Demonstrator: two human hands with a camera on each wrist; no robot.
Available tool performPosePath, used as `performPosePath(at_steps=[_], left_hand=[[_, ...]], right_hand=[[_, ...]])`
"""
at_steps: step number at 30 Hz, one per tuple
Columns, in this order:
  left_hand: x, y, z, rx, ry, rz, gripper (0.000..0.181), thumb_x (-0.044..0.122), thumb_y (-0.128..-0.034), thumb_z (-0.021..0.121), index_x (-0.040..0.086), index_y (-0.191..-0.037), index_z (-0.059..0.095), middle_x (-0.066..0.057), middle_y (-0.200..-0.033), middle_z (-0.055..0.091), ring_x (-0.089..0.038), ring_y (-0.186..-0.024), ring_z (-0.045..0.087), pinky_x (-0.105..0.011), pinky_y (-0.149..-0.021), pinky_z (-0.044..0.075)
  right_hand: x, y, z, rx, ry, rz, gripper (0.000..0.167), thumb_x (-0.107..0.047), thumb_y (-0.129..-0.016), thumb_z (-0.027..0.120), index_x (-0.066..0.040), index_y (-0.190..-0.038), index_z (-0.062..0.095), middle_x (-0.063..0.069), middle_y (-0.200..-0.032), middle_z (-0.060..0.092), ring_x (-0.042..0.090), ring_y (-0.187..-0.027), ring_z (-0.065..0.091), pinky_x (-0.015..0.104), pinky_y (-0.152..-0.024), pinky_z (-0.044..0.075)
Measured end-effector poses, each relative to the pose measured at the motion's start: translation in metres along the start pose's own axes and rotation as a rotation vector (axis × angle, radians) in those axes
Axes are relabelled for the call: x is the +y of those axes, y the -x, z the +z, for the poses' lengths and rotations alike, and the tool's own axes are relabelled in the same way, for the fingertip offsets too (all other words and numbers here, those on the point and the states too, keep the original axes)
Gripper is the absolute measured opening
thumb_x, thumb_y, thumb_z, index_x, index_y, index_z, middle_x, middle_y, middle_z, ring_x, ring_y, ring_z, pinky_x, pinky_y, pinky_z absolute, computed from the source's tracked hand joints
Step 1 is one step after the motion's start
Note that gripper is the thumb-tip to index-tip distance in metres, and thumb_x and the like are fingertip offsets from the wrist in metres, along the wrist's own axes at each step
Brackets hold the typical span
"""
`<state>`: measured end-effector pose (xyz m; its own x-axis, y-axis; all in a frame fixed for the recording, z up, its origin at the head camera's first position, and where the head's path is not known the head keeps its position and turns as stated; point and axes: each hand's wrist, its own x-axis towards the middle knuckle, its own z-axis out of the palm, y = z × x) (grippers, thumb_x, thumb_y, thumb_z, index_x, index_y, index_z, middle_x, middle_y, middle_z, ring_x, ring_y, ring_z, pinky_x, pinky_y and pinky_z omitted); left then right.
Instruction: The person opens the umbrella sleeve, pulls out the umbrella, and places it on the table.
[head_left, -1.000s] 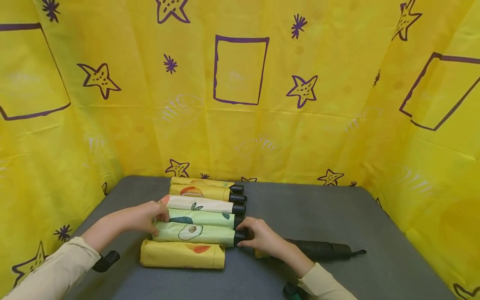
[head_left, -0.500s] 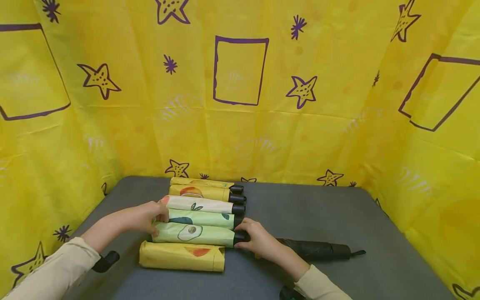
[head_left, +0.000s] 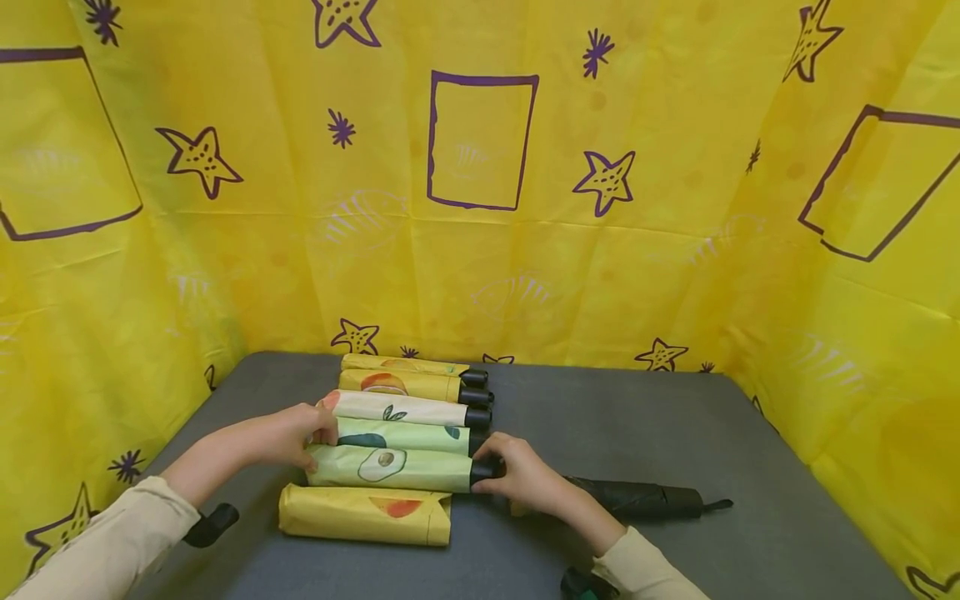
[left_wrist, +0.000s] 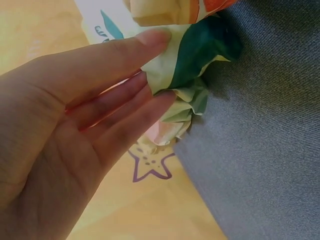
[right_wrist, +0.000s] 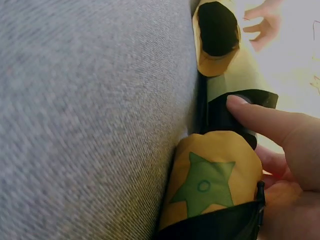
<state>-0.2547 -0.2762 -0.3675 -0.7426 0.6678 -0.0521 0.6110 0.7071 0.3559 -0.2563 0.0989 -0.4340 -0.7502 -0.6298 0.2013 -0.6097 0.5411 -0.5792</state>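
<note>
A pale green folded umbrella (head_left: 435, 473) with an avocado print lies across the table. My left hand (head_left: 288, 433) holds its left end, the thumb on the cloth (left_wrist: 159, 70) in the left wrist view. At the other end, my right hand (head_left: 521, 477) pinches its black handle (right_wrist: 220, 116) between thumb and fingers. Just in front lies a yellow fabric roll (head_left: 352, 515) whose right end is a dark opening, its rim (right_wrist: 202, 62) showing in the right wrist view. Behind, touching or close, is another green umbrella (head_left: 427, 437).
Farther back lie a white umbrella (head_left: 420, 408) and two yellow ones (head_left: 435, 386). A black umbrella (head_left: 652, 500) with a yellow, star-printed end (right_wrist: 205, 185) lies right of my right hand. Dark objects sit by the left forearm (head_left: 212, 525) and right sleeve (head_left: 585, 583). Yellow cloth (head_left: 480, 250) surrounds the table.
The right end of the front yellow roll has shifted slightly toward me. My right hand moved slightly left, then back right, with small shifts of the avocado umbrella. My left hand stays in place.
</note>
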Motion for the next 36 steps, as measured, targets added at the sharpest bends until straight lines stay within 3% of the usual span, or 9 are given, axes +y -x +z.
performPosePath(at_steps=[16,26,36], left_hand=[[-0.002,-0.0005,0.0013,0.003,0.023,-0.006,0.03,-0.004,-0.0665,0.081,0.011,-0.086,0.064,0.004,-0.082,0.061,-0.007,-0.076,0.054,-0.028,-0.066,0.05],[0.0003,-0.003,0.0032,0.004,0.018,0.077,0.031,0.011,-0.0695,0.085,0.012,-0.095,0.068,0.005,-0.089,0.067,-0.008,-0.082,0.059,-0.029,-0.073,0.051],[0.0003,-0.0065,0.0054,-0.015,0.018,0.083,0.034,0.01,-0.0685,0.085,0.01,-0.099,0.069,0.005,-0.09,0.067,-0.006,-0.081,0.057,-0.028,-0.072,0.051]], right_hand=[[0.0021,0.0068,-0.0084,0.01,-0.023,0.033,0.03,-0.02,-0.079,0.08,-0.008,-0.104,0.069,0.002,-0.101,0.063,0.013,-0.089,0.058,0.022,-0.073,0.048],[0.0043,0.0084,-0.0037,0.028,-0.018,0.025,0.031,-0.017,-0.078,0.081,-0.007,-0.105,0.068,0.003,-0.102,0.063,0.014,-0.089,0.058,0.022,-0.073,0.047],[0.0026,0.008,-0.0056,0.032,-0.028,0.032,0.031,-0.018,-0.079,0.08,-0.007,-0.106,0.068,0.003,-0.102,0.063,0.008,-0.084,0.054,0.021,-0.071,0.046]])
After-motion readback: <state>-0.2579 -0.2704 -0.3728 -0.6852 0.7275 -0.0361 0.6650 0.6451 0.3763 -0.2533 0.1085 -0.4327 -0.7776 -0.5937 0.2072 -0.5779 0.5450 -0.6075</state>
